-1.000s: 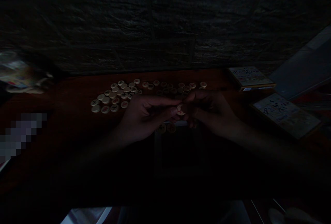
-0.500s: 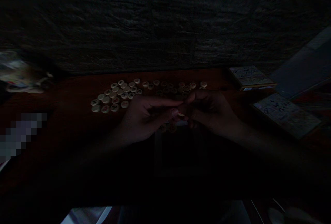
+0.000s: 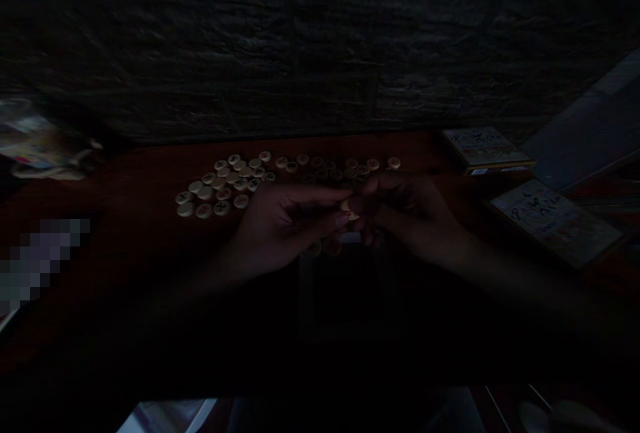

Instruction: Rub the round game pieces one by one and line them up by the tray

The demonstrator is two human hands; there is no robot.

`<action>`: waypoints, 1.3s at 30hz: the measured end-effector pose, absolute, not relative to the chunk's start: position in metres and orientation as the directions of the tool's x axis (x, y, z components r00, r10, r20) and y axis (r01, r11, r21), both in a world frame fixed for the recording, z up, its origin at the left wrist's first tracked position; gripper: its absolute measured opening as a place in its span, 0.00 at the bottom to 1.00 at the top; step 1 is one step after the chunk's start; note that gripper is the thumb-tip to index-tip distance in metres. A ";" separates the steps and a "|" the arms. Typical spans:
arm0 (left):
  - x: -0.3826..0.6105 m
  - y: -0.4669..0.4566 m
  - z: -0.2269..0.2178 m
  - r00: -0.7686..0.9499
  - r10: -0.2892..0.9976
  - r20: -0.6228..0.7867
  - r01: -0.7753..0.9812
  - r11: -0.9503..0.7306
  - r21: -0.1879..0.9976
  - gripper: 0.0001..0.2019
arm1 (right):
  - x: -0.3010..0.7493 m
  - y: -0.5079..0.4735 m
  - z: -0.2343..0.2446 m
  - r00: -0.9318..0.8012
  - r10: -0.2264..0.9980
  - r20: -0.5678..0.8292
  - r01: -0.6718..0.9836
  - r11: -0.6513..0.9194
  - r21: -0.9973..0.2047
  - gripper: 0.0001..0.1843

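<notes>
The left hand [image 3: 287, 220] and right hand [image 3: 405, 213] met with fingers curled nearly shut, together pinching one cream xiangqi piece [image 3: 350, 210], while the other xiangqi pieces [image 3: 225, 186] lay spread from nine to twelve o'clock on the reddish wooden table [image 3: 135, 180].

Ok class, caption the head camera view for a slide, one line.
The left hand and right hand pinch a round xiangqi piece above a dark red table strewn with more pieces.

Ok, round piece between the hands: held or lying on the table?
Held: the round game piece is pinched between left hand and right hand fingertips.
</notes>
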State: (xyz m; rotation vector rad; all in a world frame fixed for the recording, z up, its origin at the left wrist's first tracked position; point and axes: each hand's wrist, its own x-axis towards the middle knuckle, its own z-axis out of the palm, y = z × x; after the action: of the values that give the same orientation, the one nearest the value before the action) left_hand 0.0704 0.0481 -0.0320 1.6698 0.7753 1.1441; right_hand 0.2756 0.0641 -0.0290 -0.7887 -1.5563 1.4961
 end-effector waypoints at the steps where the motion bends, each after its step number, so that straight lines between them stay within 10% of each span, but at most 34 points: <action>1: 0.070 0.048 -0.032 0.358 0.871 0.336 -0.009 -0.356 0.934 0.13 | 0.276 0.064 -0.029 -0.474 0.870 0.138 -0.108 0.098 -0.989 0.11; 39: 0.070 0.047 -0.034 0.359 0.870 0.337 0.022 -0.369 0.929 0.16 | 0.275 0.064 -0.030 -0.468 0.879 0.089 -0.108 0.043 -0.993 0.16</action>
State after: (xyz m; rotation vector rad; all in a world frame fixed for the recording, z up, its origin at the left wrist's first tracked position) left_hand 0.0697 0.0473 -0.0340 1.6895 0.8015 1.1410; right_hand 0.2755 0.0637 -0.0302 -0.8126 -1.5137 1.5470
